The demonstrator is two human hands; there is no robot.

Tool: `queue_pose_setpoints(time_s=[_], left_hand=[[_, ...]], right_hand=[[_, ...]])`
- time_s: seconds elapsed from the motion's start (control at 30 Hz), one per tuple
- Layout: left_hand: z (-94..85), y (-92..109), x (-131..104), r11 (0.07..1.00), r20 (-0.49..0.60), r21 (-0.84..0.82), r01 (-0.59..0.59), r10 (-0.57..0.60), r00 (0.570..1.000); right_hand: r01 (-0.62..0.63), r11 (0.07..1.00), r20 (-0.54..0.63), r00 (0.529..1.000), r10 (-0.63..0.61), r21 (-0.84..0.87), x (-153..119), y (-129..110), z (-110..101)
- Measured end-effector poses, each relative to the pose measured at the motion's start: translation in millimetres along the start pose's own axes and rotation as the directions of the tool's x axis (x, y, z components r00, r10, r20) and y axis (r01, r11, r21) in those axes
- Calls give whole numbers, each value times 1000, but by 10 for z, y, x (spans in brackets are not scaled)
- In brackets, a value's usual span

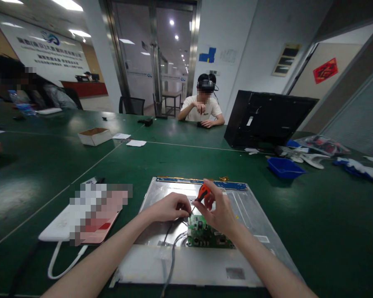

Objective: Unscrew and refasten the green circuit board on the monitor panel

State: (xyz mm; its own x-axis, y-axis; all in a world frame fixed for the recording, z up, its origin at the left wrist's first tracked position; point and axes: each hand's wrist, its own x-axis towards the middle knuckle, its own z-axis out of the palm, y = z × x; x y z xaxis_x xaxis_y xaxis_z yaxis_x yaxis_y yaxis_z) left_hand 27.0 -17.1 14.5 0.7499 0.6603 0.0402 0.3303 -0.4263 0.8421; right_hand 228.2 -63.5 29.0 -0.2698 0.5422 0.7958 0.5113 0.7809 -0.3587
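A metal-backed display panel (251, 265) lies flat on the green table in front of me. On its middle sits a green circuit board (195, 236), with grey cables (173, 258) running from its left side toward the near edge. My right hand (217, 207) grips an orange-and-black screwdriver (202, 192), its thin shaft slanting down to the board's upper left corner. Close by that tip is my left hand (174, 207), fingers pinched together beside the corner; whatever they hold is hidden. A blue strip board (236, 185) runs along the panel's far edge.
Left of the panel lie a white power bank (57, 223) and a pink phone (96, 236), joined by a white cable (62, 276). Further off stand an open box (95, 137), a blue tray (286, 167) and a black monitor (267, 118). A person (202, 105) sits opposite.
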Motion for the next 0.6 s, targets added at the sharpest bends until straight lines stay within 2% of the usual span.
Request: queue_pose_setpoints(time_s=[0.13, 0.4, 0.6], left_hand=[[-3, 8, 3, 1000, 4, 6, 5, -5, 1000], [-10, 18, -1, 999, 0, 38, -10, 10, 1000], [-3, 20, 5, 1000, 4, 16, 6, -6, 1000]], right_hand=[[-18, 998, 59, 998, 14, 59, 1, -26, -12], [-3, 1000, -9, 1000, 3, -17, 3, -4, -1], [-23, 997, 63, 998, 18, 77, -14, -7, -19]])
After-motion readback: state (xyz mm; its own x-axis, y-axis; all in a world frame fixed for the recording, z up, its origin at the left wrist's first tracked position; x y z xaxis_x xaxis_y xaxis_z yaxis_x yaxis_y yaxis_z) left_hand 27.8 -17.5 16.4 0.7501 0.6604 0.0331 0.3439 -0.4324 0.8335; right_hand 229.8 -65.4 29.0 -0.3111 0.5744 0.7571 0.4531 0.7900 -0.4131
